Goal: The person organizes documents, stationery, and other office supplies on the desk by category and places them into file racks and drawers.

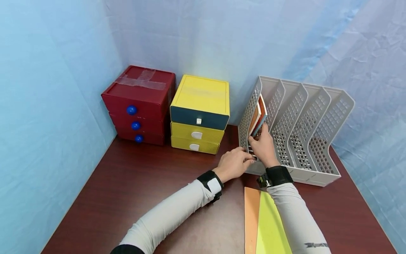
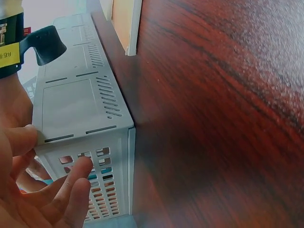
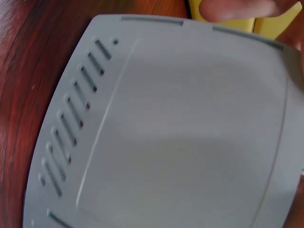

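Observation:
Two thin books stand tilted in the leftmost slot of a grey file rack (image 1: 306, 175). One has an orange-brown face (image 1: 254, 119); the other, a red book with a blue edge (image 1: 262, 118), leans beside it. My right hand (image 1: 264, 146) reaches into that slot and pinches the lower front end of the red book between thumb and fingers. At the rack's front left corner rests my left hand (image 1: 234, 163). In the left wrist view its thumb (image 2: 21, 140) touches the front edge, with loosely extended fingers (image 2: 71, 190) against the perforated side.
Left of the rack stand a yellow drawer unit (image 1: 203, 92) with a dark top drawer and a dark red drawer unit (image 1: 137, 95) with blue knobs. An orange sheet (image 1: 251, 218) and a yellow-green sheet (image 1: 269, 225) lie on the brown table (image 1: 127, 183). Blue curtains hang behind.

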A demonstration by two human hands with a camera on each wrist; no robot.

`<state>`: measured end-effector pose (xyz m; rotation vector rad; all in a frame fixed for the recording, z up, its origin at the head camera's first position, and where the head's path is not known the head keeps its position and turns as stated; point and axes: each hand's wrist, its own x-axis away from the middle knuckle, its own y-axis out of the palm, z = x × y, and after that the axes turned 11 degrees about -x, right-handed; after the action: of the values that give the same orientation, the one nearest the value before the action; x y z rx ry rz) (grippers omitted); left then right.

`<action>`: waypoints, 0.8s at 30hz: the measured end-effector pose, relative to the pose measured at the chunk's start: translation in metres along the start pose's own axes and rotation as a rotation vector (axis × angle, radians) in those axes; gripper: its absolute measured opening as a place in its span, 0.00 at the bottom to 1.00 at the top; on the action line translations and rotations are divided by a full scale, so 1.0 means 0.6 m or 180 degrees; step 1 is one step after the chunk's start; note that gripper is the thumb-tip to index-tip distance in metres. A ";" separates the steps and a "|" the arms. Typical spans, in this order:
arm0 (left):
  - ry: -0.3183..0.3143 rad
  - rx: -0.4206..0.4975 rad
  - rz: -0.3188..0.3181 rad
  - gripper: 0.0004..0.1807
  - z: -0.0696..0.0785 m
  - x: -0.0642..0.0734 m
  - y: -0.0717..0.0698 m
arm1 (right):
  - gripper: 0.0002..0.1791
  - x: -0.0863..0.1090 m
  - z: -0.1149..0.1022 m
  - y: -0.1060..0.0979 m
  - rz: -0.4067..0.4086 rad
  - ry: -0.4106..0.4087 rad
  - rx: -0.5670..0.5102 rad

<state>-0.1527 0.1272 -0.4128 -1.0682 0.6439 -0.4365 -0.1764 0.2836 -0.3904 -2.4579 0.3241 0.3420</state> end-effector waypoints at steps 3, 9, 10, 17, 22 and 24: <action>-0.0038 -0.0007 -0.0007 0.11 -0.002 -0.001 0.000 | 0.32 -0.003 0.001 -0.003 0.0040 -0.0001 0.0025; -0.0054 0.0014 -0.0054 0.12 0.001 0.000 0.000 | 0.28 -0.007 0.006 -0.005 0.0131 -0.0109 0.0120; -0.0055 0.0015 -0.0067 0.12 0.001 0.000 0.001 | 0.27 -0.007 0.006 -0.004 0.0141 -0.0145 0.0166; -0.0020 0.0017 -0.0081 0.12 0.000 0.000 0.000 | 0.22 -0.014 0.001 0.003 0.0371 -0.0367 0.0579; -0.0018 0.0000 -0.0073 0.12 0.000 0.000 -0.001 | 0.26 -0.012 0.005 0.005 0.0472 -0.0411 0.0718; -0.0026 -0.0011 -0.0068 0.12 -0.001 -0.001 -0.002 | 0.29 -0.009 0.004 0.006 0.0468 -0.0361 0.0683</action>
<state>-0.1534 0.1266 -0.4119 -1.0803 0.6267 -0.4494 -0.1831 0.2830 -0.3925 -2.2006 0.4690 0.4815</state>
